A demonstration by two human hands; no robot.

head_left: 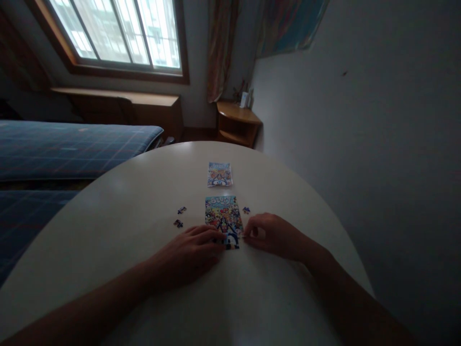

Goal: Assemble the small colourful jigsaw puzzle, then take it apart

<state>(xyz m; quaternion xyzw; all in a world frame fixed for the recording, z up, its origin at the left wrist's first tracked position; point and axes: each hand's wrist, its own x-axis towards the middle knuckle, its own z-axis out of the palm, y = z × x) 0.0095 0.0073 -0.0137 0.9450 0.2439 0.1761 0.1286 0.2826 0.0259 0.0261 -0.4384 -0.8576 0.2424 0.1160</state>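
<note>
A small colourful jigsaw puzzle [223, 217] lies on the round white table [144, 202], nearly all assembled. My left hand [190, 252] lies flat beside its lower left corner, fingertips touching the puzzle's bottom edge. My right hand [270, 234] rests at the lower right corner with fingers curled in a pinch at the puzzle's edge; whether a piece is in them is too small to see. Two loose pieces [179, 217] sit left of the puzzle and one loose piece [247, 210] sits to its right.
A printed reference picture [219, 174] lies farther back on the table. A bed with a blue checked cover [72, 144] stands to the left, a wooden corner shelf [237, 122] behind the table, a white wall close on the right.
</note>
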